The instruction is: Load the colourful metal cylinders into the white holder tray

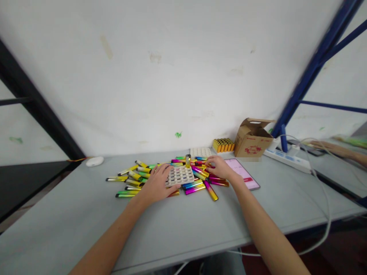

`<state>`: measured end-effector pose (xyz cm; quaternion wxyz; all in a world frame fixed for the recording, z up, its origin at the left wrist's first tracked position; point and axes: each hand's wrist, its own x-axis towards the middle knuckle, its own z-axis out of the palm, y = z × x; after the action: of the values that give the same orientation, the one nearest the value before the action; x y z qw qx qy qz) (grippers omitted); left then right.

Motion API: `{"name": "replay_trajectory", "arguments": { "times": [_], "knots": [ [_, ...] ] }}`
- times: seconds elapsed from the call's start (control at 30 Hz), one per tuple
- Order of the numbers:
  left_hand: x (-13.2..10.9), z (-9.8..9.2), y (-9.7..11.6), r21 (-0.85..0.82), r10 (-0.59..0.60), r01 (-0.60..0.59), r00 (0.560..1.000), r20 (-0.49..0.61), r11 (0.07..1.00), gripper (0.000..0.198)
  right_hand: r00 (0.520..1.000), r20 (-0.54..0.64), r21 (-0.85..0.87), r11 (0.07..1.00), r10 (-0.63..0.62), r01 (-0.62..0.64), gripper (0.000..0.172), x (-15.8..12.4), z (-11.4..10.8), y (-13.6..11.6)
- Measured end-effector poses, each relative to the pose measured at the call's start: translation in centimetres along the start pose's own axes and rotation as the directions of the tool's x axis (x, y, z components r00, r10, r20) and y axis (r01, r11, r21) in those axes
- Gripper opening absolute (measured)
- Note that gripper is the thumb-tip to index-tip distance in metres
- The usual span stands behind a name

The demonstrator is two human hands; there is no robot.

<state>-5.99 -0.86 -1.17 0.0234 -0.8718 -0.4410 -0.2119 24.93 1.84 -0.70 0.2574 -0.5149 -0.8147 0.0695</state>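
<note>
My left hand grips the left side of a white tray with rows of holes, thumb along its front edge and fingers over its back. One short yellow tube stands upright at the tray's back edge. My right hand reaches into the pile right of the tray, its fingers curled in among shiny pink-and-yellow tubes; whatever they pinch is hidden. More shiny tubes lie loose in front of it. Left of my left hand are yellow and green tubes with black ends.
Behind the pile lies a second white holed tray, beside a block of upright yellow cylinders. An open cardboard box, a phone and a power strip with cables are to the right. A white case sits far left.
</note>
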Motion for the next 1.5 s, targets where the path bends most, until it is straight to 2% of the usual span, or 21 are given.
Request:
{"name": "replay_trajectory", "arguments": {
  "times": [0.1, 0.27, 0.43, 0.57, 0.67, 0.8, 0.97, 1.07, 1.17, 1.23, 1.33, 1.4, 1.5],
  "knots": [
    [0.0, 0.1, 0.0, 0.006, -0.007, 0.007, 1.000, -0.012, 1.000, 0.066, 1.000, -0.030, 0.006, 1.000, 0.004, -0.004, 0.007, 0.1, 0.1, 0.1],
    [0.0, 0.2, 0.0, -0.001, 0.004, -0.004, 1.000, -0.023, 1.000, 0.066, 0.983, -0.117, 0.064, 0.989, 0.139, -0.132, 0.010, 0.0, 0.5, 0.5],
    [-0.1, 0.2, -0.1, 0.001, -0.001, 0.001, 1.000, -0.025, 1.000, 0.066, 0.964, -0.218, 0.206, 0.973, 0.149, -0.103, 0.011, 0.3, 1.0, 0.9],
    [-0.1, 0.1, -0.1, 0.009, -0.009, 0.009, 1.000, -0.012, 1.000, 0.066, 0.936, -0.281, 0.342, 0.933, 0.212, -0.109, 0.016, 0.7, 1.2, 0.8],
    [-0.1, 0.1, -0.1, 0.004, -0.015, 0.015, 1.000, -0.009, 1.000, 0.066, 0.951, -0.220, 0.359, 0.925, 0.217, -0.128, 0.016, 0.7, 1.1, 0.7],
    [-0.1, 0.1, -0.1, -0.010, -0.014, 0.014, 1.000, -0.021, 1.000, 0.065, 0.976, -0.145, 0.260, 0.958, 0.163, -0.121, 0.012, 0.5, 1.0, 0.4],
    [-0.1, 0.2, 0.0, -0.012, -0.014, 0.014, 1.000, -0.015, 1.000, 0.066, 0.983, -0.131, 0.183, 0.978, 0.129, -0.104, 0.019, 0.5, 1.2, 0.0],
    [-0.1, 0.2, -0.1, -0.016, -0.013, 0.012, 1.000, -0.029, 1.000, 0.065, 0.977, -0.180, 0.157, 0.984, 0.117, -0.089, 0.022, 0.5, 0.9, 0.0],
    [-0.2, 0.2, -0.1, -0.002, -0.020, 0.020, 1.000, -0.016, 1.000, 0.066, 0.972, -0.217, 0.137, 0.988, 0.094, -0.065, 0.013, 0.4, 0.1, -0.1],
    [-0.1, 0.1, -0.1, 0.012, -0.026, 0.026, 1.000, 0.004, 1.000, 0.068, 0.979, -0.179, 0.184, 0.981, 0.100, -0.067, 0.012, 0.3, -0.5, -0.3],
    [-0.1, 0.1, -0.1, 0.024, -0.025, 0.025, 0.999, 0.026, 0.999, 0.070, 0.993, -0.048, 0.304, 0.948, 0.111, -0.092, 0.017, 0.0, -1.0, -0.9],
    [-0.1, 0.1, -0.1, 0.019, -0.021, 0.021, 1.000, 0.021, 1.000, 0.069, 0.995, 0.011, 0.279, 0.955, 0.099, -0.098, 0.017, -0.1, -0.9, -1.5],
    [-0.2, 0.0, 0.0, -0.010, -0.011, 0.011, 1.000, 0.002, 1.000, 0.067, 0.994, 0.049, 0.146, 0.984, 0.093, -0.100, 0.017, -0.2, -0.6, -2.2]
  ]
}}
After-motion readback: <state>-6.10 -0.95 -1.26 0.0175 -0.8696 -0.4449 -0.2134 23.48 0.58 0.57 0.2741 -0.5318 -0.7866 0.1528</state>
